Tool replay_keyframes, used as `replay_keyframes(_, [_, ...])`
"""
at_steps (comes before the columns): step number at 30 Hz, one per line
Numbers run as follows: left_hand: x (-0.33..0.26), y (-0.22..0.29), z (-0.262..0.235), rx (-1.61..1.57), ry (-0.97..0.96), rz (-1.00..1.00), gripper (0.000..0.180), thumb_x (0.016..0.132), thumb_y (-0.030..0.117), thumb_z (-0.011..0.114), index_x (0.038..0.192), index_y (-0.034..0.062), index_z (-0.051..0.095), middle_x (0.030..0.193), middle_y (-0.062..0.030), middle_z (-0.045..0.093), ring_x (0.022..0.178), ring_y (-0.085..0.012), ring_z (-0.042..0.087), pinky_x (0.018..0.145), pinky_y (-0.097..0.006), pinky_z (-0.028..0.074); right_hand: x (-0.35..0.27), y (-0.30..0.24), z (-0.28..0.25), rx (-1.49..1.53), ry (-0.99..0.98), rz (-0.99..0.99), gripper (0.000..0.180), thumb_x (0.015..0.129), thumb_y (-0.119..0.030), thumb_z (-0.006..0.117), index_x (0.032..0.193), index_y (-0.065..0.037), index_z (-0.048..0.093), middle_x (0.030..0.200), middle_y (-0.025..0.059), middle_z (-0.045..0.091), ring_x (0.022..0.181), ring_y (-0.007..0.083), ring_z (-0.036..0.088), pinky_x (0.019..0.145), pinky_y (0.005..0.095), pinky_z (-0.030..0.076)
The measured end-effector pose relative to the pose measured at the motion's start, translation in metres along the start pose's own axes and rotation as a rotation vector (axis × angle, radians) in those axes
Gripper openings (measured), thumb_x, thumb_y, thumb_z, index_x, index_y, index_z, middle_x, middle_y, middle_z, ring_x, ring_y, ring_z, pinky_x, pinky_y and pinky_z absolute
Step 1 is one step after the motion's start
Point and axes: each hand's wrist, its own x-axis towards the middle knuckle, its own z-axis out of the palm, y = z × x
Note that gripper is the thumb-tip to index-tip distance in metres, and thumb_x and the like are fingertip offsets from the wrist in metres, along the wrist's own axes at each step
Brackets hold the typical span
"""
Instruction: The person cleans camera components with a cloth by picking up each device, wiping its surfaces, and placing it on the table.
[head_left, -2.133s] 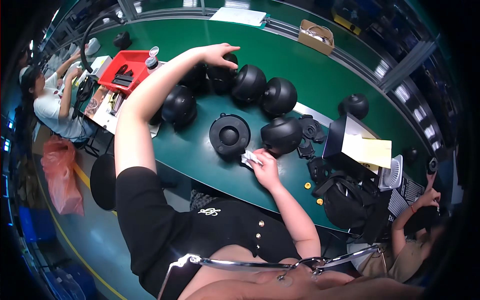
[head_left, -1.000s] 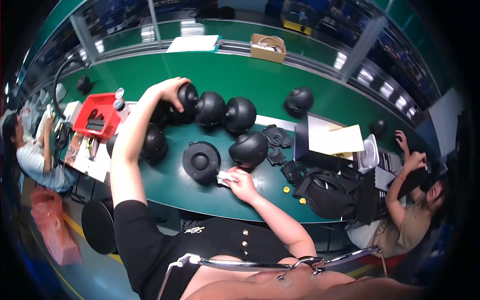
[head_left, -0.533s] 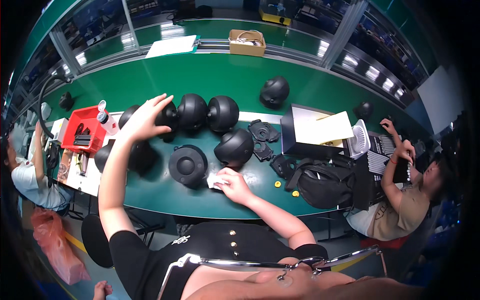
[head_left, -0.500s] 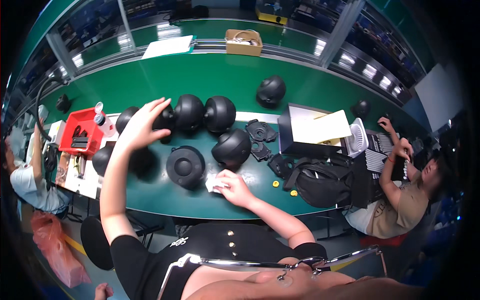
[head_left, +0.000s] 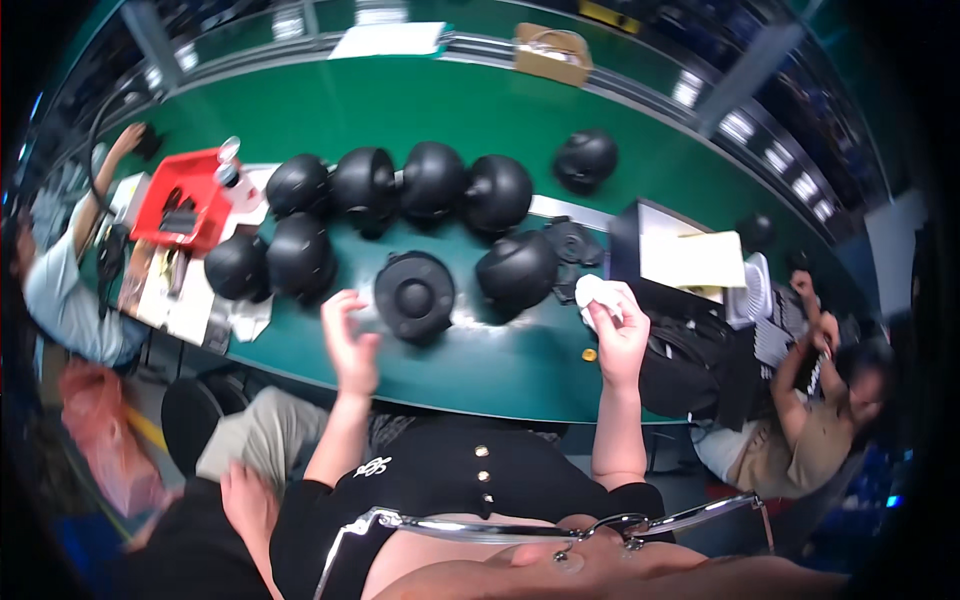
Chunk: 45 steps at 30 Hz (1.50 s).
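Note:
My right hand pinches a crumpled white wipe above the right part of the green table, close to the black backpack. My left hand hovers near the table's front edge with its fingers apart and nothing in them; it is slightly blurred. Just beyond it lies a round black part with a raised ring in its centre. To the right of that part sits a ball-shaped black housing. Several more such housings stand in a row behind, among them one black housing, and a pair stands at the left.
A red bin of small black parts is at the left. Flat black parts and a dark box with papers lie right, by the backpack. A yellow piece lies near my right hand. People sit on both sides.
My left hand has drawn back from above the rear housings toward the front edge. My right hand has moved right and lifted with the wipe. The whole view has shifted; a person appears at lower left.

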Motion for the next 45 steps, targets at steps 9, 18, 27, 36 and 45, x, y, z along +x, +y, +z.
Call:
replay_keyframes(9, [-0.010,0.023,0.055,0.533,-0.021,0.072,0.117,0.050,0.044,0.094,0.147,0.0066,0.039,0.161,-0.0283,0.003,0.148,-0.0474,0.001,0.116,-0.060,0.014,-0.009,0.017,0.113,-0.159,-0.277,-0.163,0.017,0.081,0.009,0.065,0.097,0.004,0.068,0.097,0.0081,0.060,0.082,0.0166,0.062,0.071,0.0265,0.050])
replay_keyframes(18, [-0.010,-0.006,0.041,0.149,-0.131,0.264,0.065,0.062,0.020,0.089,0.121,0.0073,0.066,0.155,-0.0196,0.032,0.147,-0.0464,0.017,0.116,-0.057,0.022,-0.013,0.020,0.107,-0.160,-0.249,-0.143,0.021,0.079,0.011,0.064,0.099,0.003,0.069,0.099,0.0090,0.060,0.081,0.0158,0.062,0.070,0.0259,0.051])
replay_keyframes(27, [-0.014,0.003,0.026,0.122,-0.330,0.266,0.056,0.067,0.020,0.083,0.121,0.0120,0.068,0.156,-0.0200,0.030,0.147,-0.0473,0.012,0.117,-0.059,0.016,-0.019,0.009,0.135,-0.410,-0.405,-0.643,0.041,0.064,0.006,0.065,0.105,0.001,0.068,0.103,0.0137,0.062,0.085,0.0289,0.064,0.075,0.0353,0.053])
replay_keyframes(36, [-0.006,-0.002,0.020,-0.037,-0.318,0.058,0.058,0.071,0.025,0.079,0.126,0.0108,0.066,0.154,-0.0200,0.031,0.146,-0.0436,0.021,0.117,-0.055,0.020,-0.032,0.010,0.131,-0.683,-0.725,-0.936,0.039,0.069,-0.010,0.064,0.104,0.006,0.064,0.098,0.0115,0.061,0.083,0.0243,0.060,0.073,0.0341,0.052])
replay_keyframes(45, [0.000,0.000,0.006,0.089,-0.262,0.102,0.068,0.063,0.028,0.089,0.126,0.0138,0.067,0.154,-0.0187,0.031,0.145,-0.0410,0.023,0.117,-0.054,0.023,-0.029,0.007,0.112,-0.513,-0.281,-0.566,0.040,0.062,0.009,0.061,0.101,0.001,0.066,0.100,0.0144,0.064,0.083,0.0329,0.062,0.072,0.0407,0.052])
